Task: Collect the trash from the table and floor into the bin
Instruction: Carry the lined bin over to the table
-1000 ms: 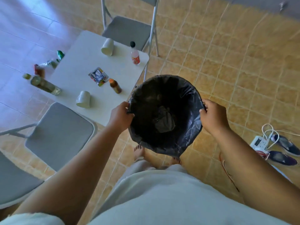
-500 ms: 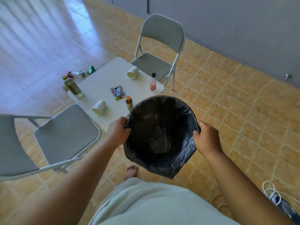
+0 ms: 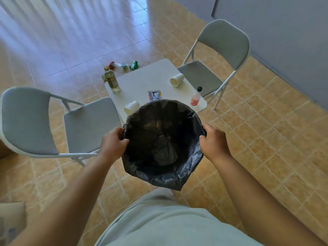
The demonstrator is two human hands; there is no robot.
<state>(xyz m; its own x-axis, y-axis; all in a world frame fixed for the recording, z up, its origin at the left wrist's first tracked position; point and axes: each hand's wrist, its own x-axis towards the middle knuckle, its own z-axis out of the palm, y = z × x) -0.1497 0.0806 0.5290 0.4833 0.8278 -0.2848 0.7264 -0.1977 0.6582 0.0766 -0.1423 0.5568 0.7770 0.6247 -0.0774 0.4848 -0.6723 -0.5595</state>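
Observation:
I carry a bin lined with a black bag (image 3: 163, 176) in front of my waist. My left hand (image 3: 112, 145) grips its left rim and my right hand (image 3: 214, 143) grips its right rim. Just beyond the bin stands a small white table (image 3: 147, 80). On it lie two tipped paper cups (image 3: 177, 79) (image 3: 131, 107), a snack wrapper (image 3: 154, 95), a small red-labelled bottle (image 3: 196, 98) and a tall yellowish bottle (image 3: 112, 80). On the floor past the table lie a green can (image 3: 134, 65) and a clear bottle with a red cap (image 3: 117, 65).
One grey folding chair (image 3: 214, 55) stands at the table's far right, another (image 3: 58, 121) at its near left. A grey wall (image 3: 284, 41) runs along the right. Tiled floor (image 3: 266, 139) lies open to the right of the table. A cardboard box corner (image 3: 10, 221) shows at lower left.
The view has tilted up and I have stepped back a little. The bin now covers the table's near edge and hides the small brown bottle. Both hands keep their grip.

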